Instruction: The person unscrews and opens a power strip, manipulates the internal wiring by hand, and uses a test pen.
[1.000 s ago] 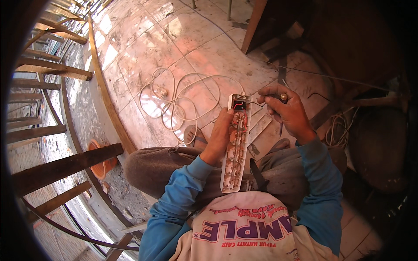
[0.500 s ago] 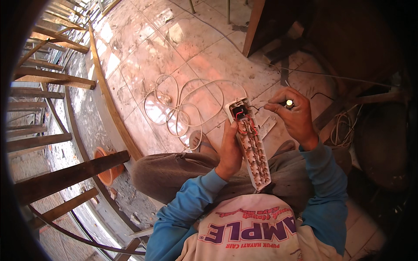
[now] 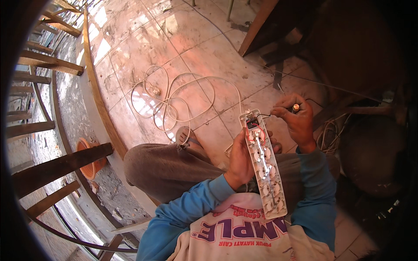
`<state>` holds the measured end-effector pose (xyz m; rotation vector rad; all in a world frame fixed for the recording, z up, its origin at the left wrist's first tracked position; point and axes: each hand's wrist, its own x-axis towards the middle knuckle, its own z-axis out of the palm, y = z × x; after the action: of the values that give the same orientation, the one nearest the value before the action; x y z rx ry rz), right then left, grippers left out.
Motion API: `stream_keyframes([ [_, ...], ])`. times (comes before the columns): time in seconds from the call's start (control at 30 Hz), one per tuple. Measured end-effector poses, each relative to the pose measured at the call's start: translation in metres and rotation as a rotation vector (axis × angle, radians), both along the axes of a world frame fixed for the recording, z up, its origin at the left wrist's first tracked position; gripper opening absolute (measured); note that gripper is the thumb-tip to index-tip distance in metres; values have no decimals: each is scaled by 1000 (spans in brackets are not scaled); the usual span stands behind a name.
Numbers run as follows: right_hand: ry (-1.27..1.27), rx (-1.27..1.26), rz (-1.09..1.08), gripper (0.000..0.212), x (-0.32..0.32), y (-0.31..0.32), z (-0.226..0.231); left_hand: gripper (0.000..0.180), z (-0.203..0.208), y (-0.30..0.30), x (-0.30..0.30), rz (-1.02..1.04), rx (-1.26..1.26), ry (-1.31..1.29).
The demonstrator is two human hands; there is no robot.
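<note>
Tiled floor [image 3: 204, 52] is stretching around one seated person [image 3: 235, 237], one pale cable [image 3: 214, 91] looping over it. One opened power strip [image 3: 264, 164] is lying in the wrapped fingers of one left hand [image 3: 241, 163]. One right hand [image 3: 297, 121] is clasping one brass-ended tool [image 3: 296, 107], thumb and forefinger apparently pinching one dark wire [image 3: 265, 115]; wire handling seems underway, calling for steadiness.

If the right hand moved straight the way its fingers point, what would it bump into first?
Beyond the thin dark wire it seems to pinch, the right hand would probably meet the wired end of the long white plastic power strip; depth is unclear.
</note>
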<state>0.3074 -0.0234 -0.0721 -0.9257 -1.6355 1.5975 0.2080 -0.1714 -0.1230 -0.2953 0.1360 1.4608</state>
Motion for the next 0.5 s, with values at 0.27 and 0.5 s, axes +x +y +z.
stream_keyframes([
  [0.27,-7,-60,27,17,5,-4,13,59,-1,0,-5,-156,-82,-57],
  [0.5,-2,-218,81,22,7,-10,23,62,-12,0,-5,-238,-102,12],
])
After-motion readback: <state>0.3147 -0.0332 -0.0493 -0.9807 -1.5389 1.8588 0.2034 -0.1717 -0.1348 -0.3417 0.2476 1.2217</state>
